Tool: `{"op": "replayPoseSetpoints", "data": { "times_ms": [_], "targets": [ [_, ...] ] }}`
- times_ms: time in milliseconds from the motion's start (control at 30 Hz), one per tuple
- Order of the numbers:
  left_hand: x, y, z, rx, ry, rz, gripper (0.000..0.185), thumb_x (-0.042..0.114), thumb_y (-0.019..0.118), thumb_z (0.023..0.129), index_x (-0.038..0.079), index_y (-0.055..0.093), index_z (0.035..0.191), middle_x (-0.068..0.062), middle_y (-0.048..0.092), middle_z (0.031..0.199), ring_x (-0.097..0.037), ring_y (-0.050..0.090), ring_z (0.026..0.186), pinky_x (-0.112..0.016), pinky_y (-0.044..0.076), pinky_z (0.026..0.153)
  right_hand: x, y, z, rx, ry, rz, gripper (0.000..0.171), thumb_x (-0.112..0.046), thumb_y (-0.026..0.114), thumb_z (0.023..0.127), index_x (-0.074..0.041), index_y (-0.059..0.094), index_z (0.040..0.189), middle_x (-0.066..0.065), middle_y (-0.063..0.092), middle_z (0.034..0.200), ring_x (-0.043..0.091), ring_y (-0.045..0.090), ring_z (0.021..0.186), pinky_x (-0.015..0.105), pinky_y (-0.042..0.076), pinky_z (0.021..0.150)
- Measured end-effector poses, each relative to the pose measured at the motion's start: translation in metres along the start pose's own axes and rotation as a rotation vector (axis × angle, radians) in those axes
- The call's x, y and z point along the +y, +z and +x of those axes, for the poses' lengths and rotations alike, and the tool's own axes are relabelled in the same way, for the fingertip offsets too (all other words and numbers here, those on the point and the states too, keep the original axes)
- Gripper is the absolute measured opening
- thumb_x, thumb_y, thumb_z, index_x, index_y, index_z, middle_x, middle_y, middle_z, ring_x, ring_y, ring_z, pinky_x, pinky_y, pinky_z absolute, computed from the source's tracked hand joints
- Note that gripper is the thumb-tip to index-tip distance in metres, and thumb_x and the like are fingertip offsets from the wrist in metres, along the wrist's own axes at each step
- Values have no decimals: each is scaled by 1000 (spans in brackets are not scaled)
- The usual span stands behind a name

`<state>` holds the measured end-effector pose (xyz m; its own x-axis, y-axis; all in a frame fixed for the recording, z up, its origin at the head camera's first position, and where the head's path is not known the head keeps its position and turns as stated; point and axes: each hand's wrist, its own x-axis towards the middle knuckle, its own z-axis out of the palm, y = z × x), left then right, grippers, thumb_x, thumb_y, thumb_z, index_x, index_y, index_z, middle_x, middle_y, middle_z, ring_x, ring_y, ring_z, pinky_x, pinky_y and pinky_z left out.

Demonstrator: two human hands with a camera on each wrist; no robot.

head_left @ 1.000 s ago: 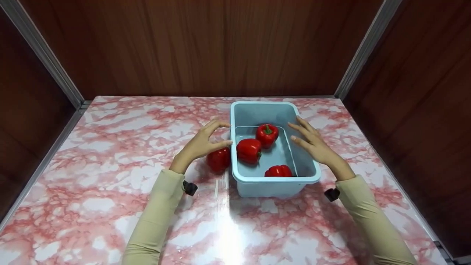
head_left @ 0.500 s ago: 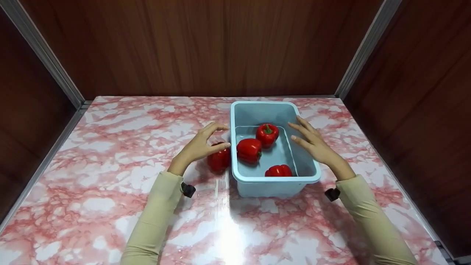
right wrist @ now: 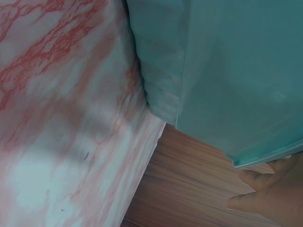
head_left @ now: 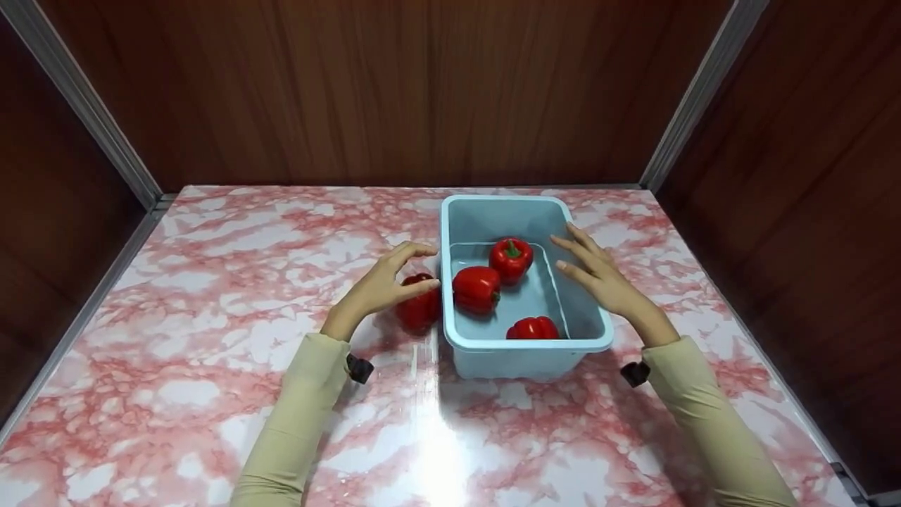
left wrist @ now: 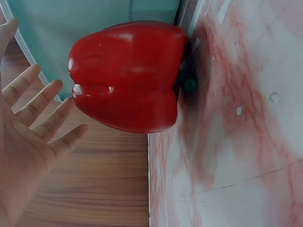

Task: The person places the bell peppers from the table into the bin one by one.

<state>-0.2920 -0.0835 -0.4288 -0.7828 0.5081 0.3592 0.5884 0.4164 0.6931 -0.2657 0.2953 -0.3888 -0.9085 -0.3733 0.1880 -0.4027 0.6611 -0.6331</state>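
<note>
While the right hand point(head_left: 598, 271) rests as it did a second ago, straight fingers on the far right rim of the pale blue tub point(head_left: 524, 343), the left hand point(head_left: 383, 285) has drawn back a little from the tub's left wall. Its fingers point(left wrist: 45, 111) are spread and released, hovering just above the loose red pepper point(head_left: 419, 306), gripping nothing. That pepper lies on the counter point(head_left: 211, 282) against the tub's left wall, near the counter's middle. Three more peppers point(head_left: 477, 287) sit inside the tub, unmoved; judging by this, the outside one is next for handling.
</note>
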Motion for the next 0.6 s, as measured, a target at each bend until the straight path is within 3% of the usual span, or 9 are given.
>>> {"op": "replayPoseSetpoints", "data": {
  "times_ms": [333,600],
  "targets": [
    [-5,5,-1,25,43,-9,51,47,67,81,26,52,125,8,53,126,-12,47,118,-41,37,102,1,0,0,1,-8,2,48,-35,48,96,-21,41,140,7,11,155,31,4,142,63,-13,105],
    [-10,8,-2,30,35,-34,58,45,69,80,13,53,126,7,52,127,-20,46,119,-45,37,101,2,0,0,1,-10,3,48,-35,48,95,-21,41,140,6,11,155,31,4,142,63,-13,105]
  ]
}}
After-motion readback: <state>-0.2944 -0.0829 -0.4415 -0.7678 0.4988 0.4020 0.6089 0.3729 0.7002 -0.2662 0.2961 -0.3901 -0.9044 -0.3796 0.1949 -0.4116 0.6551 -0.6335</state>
